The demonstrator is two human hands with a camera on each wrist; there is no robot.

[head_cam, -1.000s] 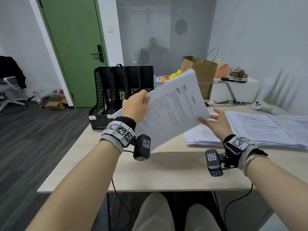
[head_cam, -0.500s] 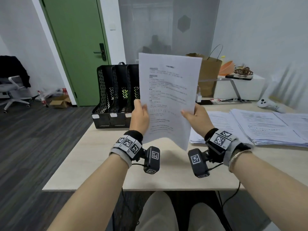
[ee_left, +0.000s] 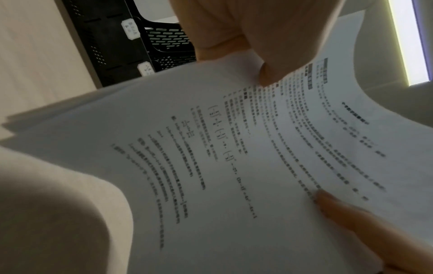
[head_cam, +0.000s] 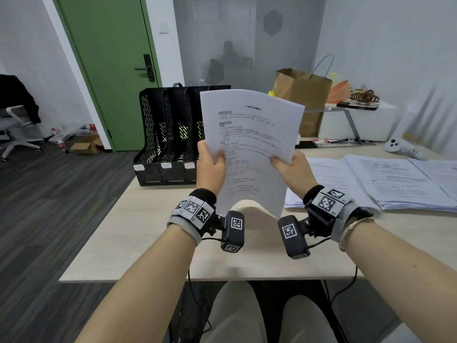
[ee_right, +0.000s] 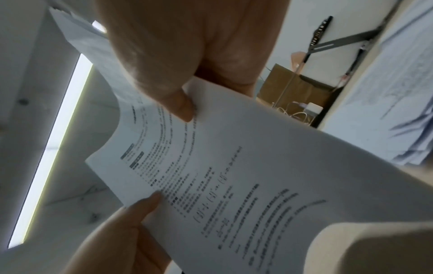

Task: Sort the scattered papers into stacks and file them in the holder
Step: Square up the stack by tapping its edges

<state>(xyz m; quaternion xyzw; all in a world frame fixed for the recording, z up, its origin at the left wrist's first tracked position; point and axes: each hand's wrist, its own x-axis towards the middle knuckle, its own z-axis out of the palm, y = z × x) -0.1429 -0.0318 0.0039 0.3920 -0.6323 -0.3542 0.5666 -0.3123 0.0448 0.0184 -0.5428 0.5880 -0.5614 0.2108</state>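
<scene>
I see the pale wooden counter point(head_cam: 138, 233) carrying, at its far left corner, the black perforated plastic file holder point(head_cam: 170, 134) with upright slots. To the right lie spread piles of printed white papers point(head_cam: 385, 181), flat on the counter. Above the counter's middle I hold a thin sheaf of printed white sheets point(head_cam: 249, 144) upright, its lower edge curling toward me. My left hand point(head_cam: 210, 167) pinches its left edge, thumb on the printed face; my right hand point(head_cam: 293, 170) pinches the right edge likewise. Only the head view shows holder and piles together. The left wrist view point(ee_left: 234, 166) shows several sheet edges fanned apart; the right wrist view point(ee_right: 234, 176) shows the ceiling light strip point(ee_right: 53, 140).
</scene>
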